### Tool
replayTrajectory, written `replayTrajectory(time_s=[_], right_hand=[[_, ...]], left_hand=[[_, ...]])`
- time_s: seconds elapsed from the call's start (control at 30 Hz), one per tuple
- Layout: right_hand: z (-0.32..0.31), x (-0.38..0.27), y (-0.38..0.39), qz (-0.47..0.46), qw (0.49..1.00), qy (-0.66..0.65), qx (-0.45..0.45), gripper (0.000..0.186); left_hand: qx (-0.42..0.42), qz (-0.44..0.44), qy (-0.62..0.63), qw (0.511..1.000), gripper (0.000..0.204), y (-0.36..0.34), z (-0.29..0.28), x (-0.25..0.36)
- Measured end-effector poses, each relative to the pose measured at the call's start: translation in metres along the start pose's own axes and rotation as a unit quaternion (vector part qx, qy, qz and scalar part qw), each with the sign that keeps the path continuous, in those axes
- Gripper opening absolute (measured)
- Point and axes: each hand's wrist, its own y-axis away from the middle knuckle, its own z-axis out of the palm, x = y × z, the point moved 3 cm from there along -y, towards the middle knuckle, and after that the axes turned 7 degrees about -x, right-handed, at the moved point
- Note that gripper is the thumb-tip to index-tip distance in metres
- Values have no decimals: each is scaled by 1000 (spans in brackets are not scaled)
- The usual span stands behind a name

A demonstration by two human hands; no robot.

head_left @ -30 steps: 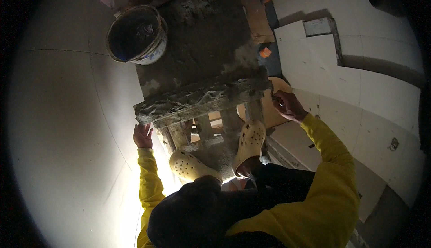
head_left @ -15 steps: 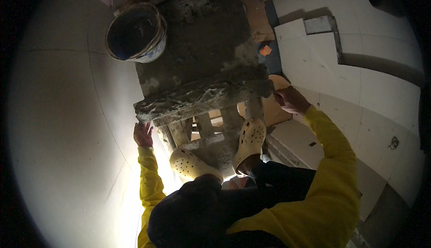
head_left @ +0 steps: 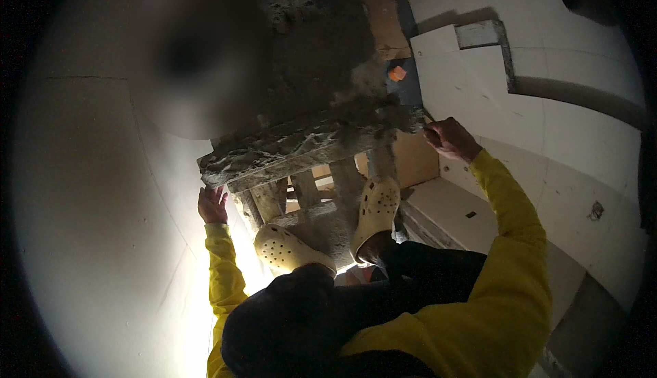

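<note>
Across the middle lies a long ledge point(head_left: 308, 142) thick with wet grey mortar, rough on top and smoother on its front face. At its left end my left hand point(head_left: 213, 205) reaches up, fingers stretched and fingertips touching the underside of the corner. My right hand point(head_left: 452, 138) is closed in a fist at the right end. Its fingers are on a grey, mortar-smeared piece whose kind I cannot make out. Behind the ledge spreads a dark mortar surface point(head_left: 315, 70). Below it are wooden slats point(head_left: 304, 190) with gaps between them.
My cream clogs point(head_left: 291, 249) rest on a grey step point(head_left: 328, 224). A pale wall point(head_left: 89, 172) rises at left, lit brightly near the bottom. White stepped panels point(head_left: 479, 80) line the right side. An orange chunk point(head_left: 397, 73) lies beside the mortar. A round blur hides the upper left.
My right hand has shifted slightly right, along with the grey end beside it. My left hand stays at the corner. The bucket seen at upper left before is now hidden by a blur.
</note>
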Motion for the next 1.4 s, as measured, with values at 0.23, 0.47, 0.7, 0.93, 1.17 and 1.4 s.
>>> replayTrajectory(time_s=[0.23,0.47,0.7,0.93,1.17,1.4], right_hand=[[-11,41,14,6,999,5,48,23],[-30,24,25,-94,960,122,233,12],[0,3,-29,-50,923,343,169,20],[13,-7,-27,-67,916,369,140,31],[49,-41,-48,-107,933,312,145,38],[42,-133,-76,-232,906,178,306,25]], left_hand=[[-16,-1,14,1000,40,-1,-1,0],[27,-18,33,999,39,-4,1,-2],[34,-11,44,998,43,-12,2,2],[10,10,45,999,43,-9,5,-2],[19,8,38,999,39,-7,8,0],[17,8,47,999,37,-4,10,2]])
